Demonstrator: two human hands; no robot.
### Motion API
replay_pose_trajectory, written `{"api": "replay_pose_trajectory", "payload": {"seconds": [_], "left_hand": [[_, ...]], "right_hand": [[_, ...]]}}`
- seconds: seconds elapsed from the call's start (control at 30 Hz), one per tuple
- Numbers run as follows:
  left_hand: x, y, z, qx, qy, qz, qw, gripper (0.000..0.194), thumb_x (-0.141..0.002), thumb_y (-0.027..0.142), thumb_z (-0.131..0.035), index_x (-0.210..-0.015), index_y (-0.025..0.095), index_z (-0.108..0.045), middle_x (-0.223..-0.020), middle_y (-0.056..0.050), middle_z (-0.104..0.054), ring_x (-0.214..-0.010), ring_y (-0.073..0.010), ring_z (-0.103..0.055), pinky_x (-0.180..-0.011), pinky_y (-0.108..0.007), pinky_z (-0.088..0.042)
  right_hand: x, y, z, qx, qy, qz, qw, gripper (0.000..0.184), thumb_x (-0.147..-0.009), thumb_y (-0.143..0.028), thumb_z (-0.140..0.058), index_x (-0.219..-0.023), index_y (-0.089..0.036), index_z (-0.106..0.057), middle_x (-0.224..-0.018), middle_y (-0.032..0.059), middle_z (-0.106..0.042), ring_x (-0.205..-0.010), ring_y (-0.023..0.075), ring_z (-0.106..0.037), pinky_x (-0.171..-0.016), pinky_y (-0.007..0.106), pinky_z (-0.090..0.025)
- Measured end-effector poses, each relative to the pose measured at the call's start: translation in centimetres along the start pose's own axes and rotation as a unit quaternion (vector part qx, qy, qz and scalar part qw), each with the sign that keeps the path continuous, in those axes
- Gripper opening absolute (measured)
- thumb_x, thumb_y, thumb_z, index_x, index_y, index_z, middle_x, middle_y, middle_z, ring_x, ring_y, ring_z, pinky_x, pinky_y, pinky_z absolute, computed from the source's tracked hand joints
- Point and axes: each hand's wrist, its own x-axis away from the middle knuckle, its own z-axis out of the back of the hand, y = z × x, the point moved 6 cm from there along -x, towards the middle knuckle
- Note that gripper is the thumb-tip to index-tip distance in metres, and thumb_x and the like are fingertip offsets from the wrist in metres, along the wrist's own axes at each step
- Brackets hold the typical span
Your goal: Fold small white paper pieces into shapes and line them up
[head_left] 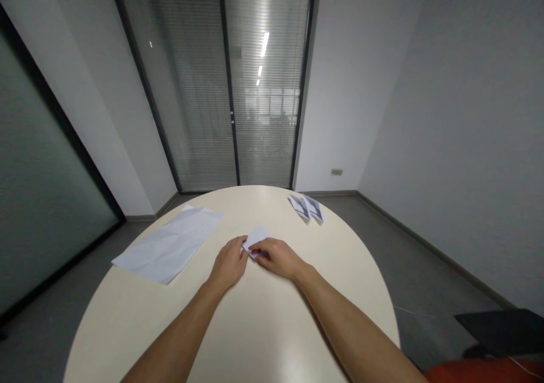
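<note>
A small piece of white folded paper [258,234] lies on the table in front of me, between my two hands. My left hand [230,263] holds its left edge, with the thumb and fingertips close about it. From the right, my right hand [278,256] reaches over the paper with curled fingers that pinch its near part. The fingers cover much of the paper, so its folds are hard to make out.
A large creased white sheet [172,244] lies at the left of the round table [255,326]. Two folded papers with dark printing [300,207] rest at the far right edge. A dark flat object [501,329] and something red [476,371] are at lower right.
</note>
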Motion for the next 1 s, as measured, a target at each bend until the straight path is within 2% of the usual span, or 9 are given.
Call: {"api": "replay_pose_trajectory", "payload": {"seconds": [0.23, 0.4, 0.5, 0.63, 0.8, 0.87, 1.0], "left_hand": [[0.1, 0.3, 0.0, -0.025, 0.024, -0.033, 0.999, 0.034, -0.09, 0.015, -0.053, -0.123, 0.014, -0.063, -0.124, -0.013, -0.069, -0.12, -0.0237, -0.061, -0.109, -0.039, -0.045], [0.3, 0.5, 0.1, -0.029, 0.025, -0.057, 0.998, 0.033, -0.089, 0.02, -0.059, -0.122, 0.016, -0.063, -0.123, -0.011, -0.069, -0.118, -0.0252, -0.061, -0.108, -0.041, -0.046], [0.5, 0.8, 0.2, -0.023, 0.016, -0.074, 0.997, 0.036, -0.087, 0.023, -0.064, -0.123, 0.018, -0.063, -0.123, -0.01, -0.068, -0.117, -0.0252, -0.06, -0.107, -0.04, -0.046], [0.7, 0.8, 0.1, -0.016, 0.008, -0.089, 0.996, 0.04, -0.087, 0.025, -0.066, -0.125, 0.017, -0.064, -0.128, -0.011, -0.067, -0.121, -0.0254, -0.058, -0.11, -0.041, -0.044], [0.9, 0.7, -0.5, -0.021, -0.018, -0.109, 0.994, 0.039, -0.088, 0.029, -0.064, -0.125, 0.017, -0.067, -0.14, -0.013, -0.061, -0.128, -0.0274, -0.053, -0.113, -0.044, -0.042], [1.0, 0.8, -0.6, -0.018, -0.026, -0.115, 0.993, 0.038, -0.089, 0.029, -0.064, -0.125, 0.016, -0.068, -0.139, -0.013, -0.062, -0.127, -0.0275, -0.053, -0.113, -0.043, -0.043], [1.0, 1.0, -0.6, -0.01, -0.025, -0.125, 0.992, 0.037, -0.089, 0.028, -0.064, -0.123, 0.016, -0.069, -0.137, -0.012, -0.064, -0.125, -0.0279, -0.054, -0.112, -0.044, -0.044]], "right_hand": [[0.1, 0.0, -0.1, -0.022, -0.017, -0.009, 1.0, 0.041, -0.086, -0.025, -0.068, -0.127, -0.027, -0.066, -0.111, 0.0029, -0.075, -0.102, 0.0186, -0.069, -0.093, 0.028, -0.048], [0.2, 0.8, -0.1, -0.011, -0.007, -0.038, 0.999, 0.036, -0.091, -0.021, -0.059, -0.125, -0.024, -0.066, -0.107, 0.0041, -0.075, -0.098, 0.0182, -0.069, -0.091, 0.029, -0.048], [0.3, 1.6, 0.0, -0.005, 0.012, -0.054, 0.998, 0.037, -0.09, -0.021, -0.058, -0.127, -0.021, -0.065, -0.114, 0.0072, -0.074, -0.104, 0.0196, -0.067, -0.094, 0.031, -0.048], [0.5, 2.4, 0.0, 0.012, 0.018, -0.064, 0.998, 0.044, -0.088, -0.029, -0.064, -0.131, -0.018, -0.063, -0.128, 0.0125, -0.068, -0.118, 0.0247, -0.062, -0.104, 0.04, -0.044], [0.9, 3.0, 0.1, 0.031, -0.021, -0.101, 0.994, 0.065, -0.081, -0.046, -0.073, -0.139, -0.022, -0.056, -0.142, 0.0153, -0.059, -0.136, 0.0333, -0.048, -0.117, 0.064, -0.02], [1.0, 3.0, 0.2, 0.032, -0.032, -0.103, 0.994, 0.071, -0.077, -0.052, -0.075, -0.139, -0.022, -0.056, -0.142, 0.0162, -0.058, -0.136, 0.0348, -0.047, -0.117, 0.067, -0.016], [1.0, 3.1, 0.3, 0.037, -0.026, -0.094, 0.995, 0.076, -0.075, -0.06, -0.076, -0.139, -0.023, -0.057, -0.138, 0.0162, -0.06, -0.133, 0.0349, -0.05, -0.117, 0.065, -0.019]]}}
